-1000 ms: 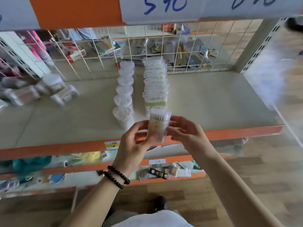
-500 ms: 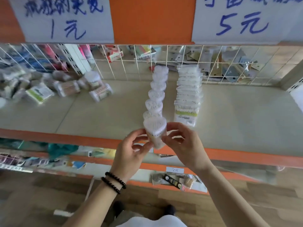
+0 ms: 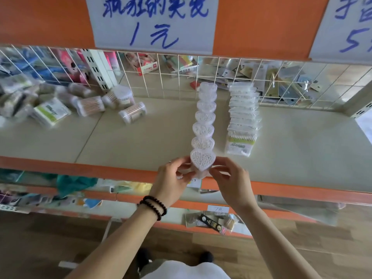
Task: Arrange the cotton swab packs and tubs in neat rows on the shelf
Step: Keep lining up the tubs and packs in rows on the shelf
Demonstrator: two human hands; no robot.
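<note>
Two bare hands meet at the lower centre of the frame around a clear heart-shaped plastic tub of white cotton swabs (image 3: pixel 203 162), which stands upright at the front edge of the beige shelf with an orange front lip (image 3: pixel 120 146). The left hand (image 3: pixel 171 183), with a double strand of dark beads at its wrist, has its thumb and fingertips curled against the tub's left side; the right hand (image 3: pixel 231 182) pinches the tub's right side, so each grip is closed on the tub. This tub sits at the near end of a straight row of matching clear heart-shaped tubs (image 3: pixel 205 117) that runs up the middle of the frame toward the white wire mesh back panel (image 3: pixel 281 81), each one touching or just beside the next. Just right of that row is a second row of flat clear packs of cotton swabs (image 3: pixel 242 119), overlapping one another, the nearest showing a green label. At the upper left of the frame lies a loose heap of round clear tubs of wooden-stick swabs and flat green-labelled packs (image 3: pixel 60 105), several tipped on their sides and blurred. Above the shelf hangs a white paper price sign with blue handwriting (image 3: pixel 153 23) on an orange panel.
</note>
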